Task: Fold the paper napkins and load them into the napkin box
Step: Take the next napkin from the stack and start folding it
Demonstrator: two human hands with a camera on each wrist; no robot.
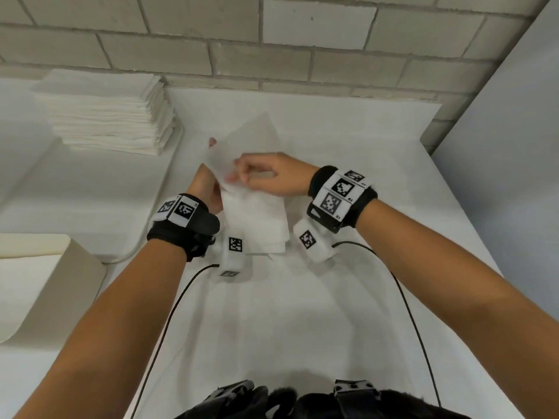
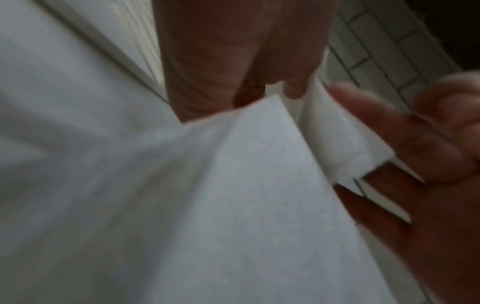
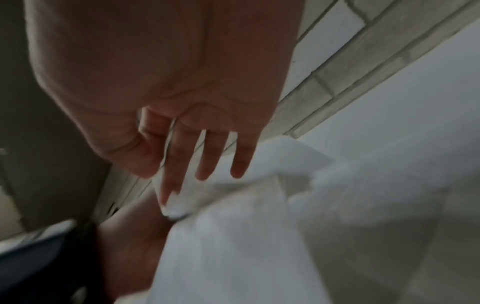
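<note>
A white paper napkin [image 1: 252, 189] is held up over the middle of the white-covered bench [image 1: 348, 297], between both hands; its lower part hangs down toward the bench surface & its upper part stands up, blurred, in front of the brick wall [image 1: 272, 49].

The left hand [image 1: 208, 192] is on the napkin's left edge, fingers curled round it; one fingertip [image 1: 212, 141] shows past the top edge of the sheet. In the left wrist view the napkin [image 2: 233, 195] fills most of the pic & the left hand [image 2: 233, 51] is seen gripping its upper corner, though everything there is soft w/ blur.

The right hand [image 1: 272, 173] comes in from the right & a fold of the napkin is pinched between thumb & fingers near the sheet's middle. In the right wrist view the right hand [image 3: 168, 82] is seen w/ thumb & forefinger closed on the napkin [image 3: 233, 246] edge, the other three fingers [image 3: 210, 156] hanging straight & slightly spread, touching nothing that can be made out.

A tall stack of napkins [image 1: 106, 113] lies at the back left of the bench, against the wall, well apart from the hands. A beige box [image 1: 54, 282] is seen at the left edge, near the left forearm; whether anything is inside cannot be told. Black bands w/ square printed markers are worn on both wrists, w/ thin black cables trailing back toward the body.
</note>
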